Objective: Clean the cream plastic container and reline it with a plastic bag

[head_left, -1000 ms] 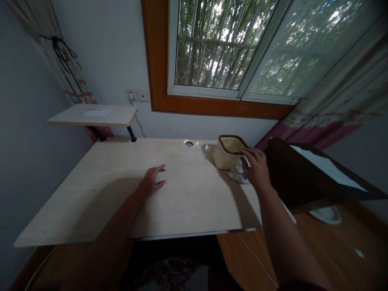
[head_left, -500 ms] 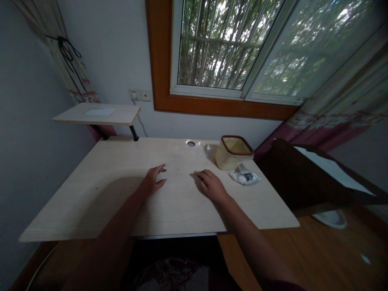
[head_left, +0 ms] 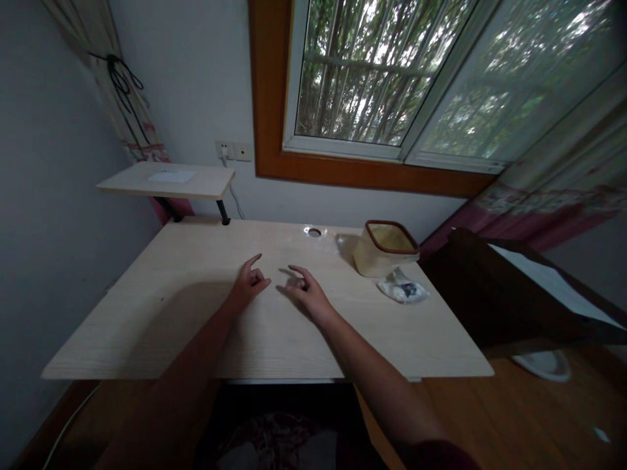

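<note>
Over the middle of the pale wooden desk (head_left: 186, 339), my left hand (head_left: 248, 282) has its index finger and thumb stretched apart and the other fingers curled, with nothing held. Facing it a short way to the right is my right hand (head_left: 307, 290), index finger and thumb likewise apart, also holding nothing. To the right of my right hand stands a cream square bin (head_left: 369, 254) with a brown rim. A clear plastic bag (head_left: 404, 289) with white contents lies just in front of the bin.
A small raised shelf (head_left: 147, 177) on black legs, bearing a white paper (head_left: 172, 176), stands at the desk's back left. A cable hole (head_left: 314, 232) lies near the back edge. Right of the desk is a dark piece of furniture (head_left: 470, 287) with a white sheet on it.
My right hand has moved left, closer to my left hand. On both hands the index finger and thumb now extend while other fingers curl. The view has shifted slightly.
</note>
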Demonstrator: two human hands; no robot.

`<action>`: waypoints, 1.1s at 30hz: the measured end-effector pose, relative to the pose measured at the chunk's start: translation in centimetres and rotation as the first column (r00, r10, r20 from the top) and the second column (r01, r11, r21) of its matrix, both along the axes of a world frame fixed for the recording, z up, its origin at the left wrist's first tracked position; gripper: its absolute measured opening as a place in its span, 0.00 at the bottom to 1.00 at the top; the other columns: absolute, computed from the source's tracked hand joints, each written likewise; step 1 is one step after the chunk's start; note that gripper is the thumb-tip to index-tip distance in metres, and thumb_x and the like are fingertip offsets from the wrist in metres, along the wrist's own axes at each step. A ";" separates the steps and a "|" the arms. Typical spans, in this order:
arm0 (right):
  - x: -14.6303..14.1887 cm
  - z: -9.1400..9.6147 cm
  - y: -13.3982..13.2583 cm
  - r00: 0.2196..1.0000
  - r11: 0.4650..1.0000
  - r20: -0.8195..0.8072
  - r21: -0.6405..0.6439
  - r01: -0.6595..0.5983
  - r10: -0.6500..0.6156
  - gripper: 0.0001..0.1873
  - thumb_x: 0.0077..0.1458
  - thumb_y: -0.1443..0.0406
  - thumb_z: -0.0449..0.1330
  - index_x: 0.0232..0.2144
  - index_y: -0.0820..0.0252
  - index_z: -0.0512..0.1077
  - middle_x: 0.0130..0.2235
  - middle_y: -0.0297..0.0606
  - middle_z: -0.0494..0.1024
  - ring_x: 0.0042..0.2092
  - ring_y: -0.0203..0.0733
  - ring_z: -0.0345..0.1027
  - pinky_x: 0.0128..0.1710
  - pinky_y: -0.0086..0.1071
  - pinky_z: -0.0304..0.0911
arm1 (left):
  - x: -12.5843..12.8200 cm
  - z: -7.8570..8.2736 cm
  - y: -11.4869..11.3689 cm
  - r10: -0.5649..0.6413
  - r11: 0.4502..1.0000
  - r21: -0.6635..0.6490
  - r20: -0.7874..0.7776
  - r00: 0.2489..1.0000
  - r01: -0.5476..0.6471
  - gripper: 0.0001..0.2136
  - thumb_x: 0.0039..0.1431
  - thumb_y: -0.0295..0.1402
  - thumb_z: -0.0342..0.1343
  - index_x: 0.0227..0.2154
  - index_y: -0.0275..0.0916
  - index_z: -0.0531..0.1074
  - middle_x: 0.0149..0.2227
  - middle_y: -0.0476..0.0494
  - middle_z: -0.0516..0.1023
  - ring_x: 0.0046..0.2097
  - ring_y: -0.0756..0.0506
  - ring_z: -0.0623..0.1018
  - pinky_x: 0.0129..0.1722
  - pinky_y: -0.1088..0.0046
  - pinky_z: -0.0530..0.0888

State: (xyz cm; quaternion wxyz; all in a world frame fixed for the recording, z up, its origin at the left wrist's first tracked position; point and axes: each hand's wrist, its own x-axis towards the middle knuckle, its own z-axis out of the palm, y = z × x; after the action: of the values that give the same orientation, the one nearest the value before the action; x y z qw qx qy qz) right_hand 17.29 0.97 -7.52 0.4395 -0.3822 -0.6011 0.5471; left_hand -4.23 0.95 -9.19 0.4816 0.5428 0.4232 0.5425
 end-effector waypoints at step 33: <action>-2.6 5.5 -1.8 0.491 0.967 -0.864 -0.208 -0.150 -0.110 0.42 0.54 0.77 0.58 0.64 0.34 0.59 0.21 0.21 0.50 0.19 0.31 0.40 0.19 0.21 0.45 | 6.3 7.1 -2.5 -0.156 0.979 0.087 0.899 0.410 0.184 0.37 0.50 0.19 0.53 0.65 0.45 0.60 0.23 0.57 0.53 0.21 0.55 0.51 0.20 0.81 0.54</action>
State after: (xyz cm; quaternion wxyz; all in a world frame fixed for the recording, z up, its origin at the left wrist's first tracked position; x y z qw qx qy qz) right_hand 14.66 -0.87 -2.02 0.6228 -0.1000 -0.2255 0.7425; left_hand 2.06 -1.57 -2.11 0.6920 0.2027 0.0501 0.6910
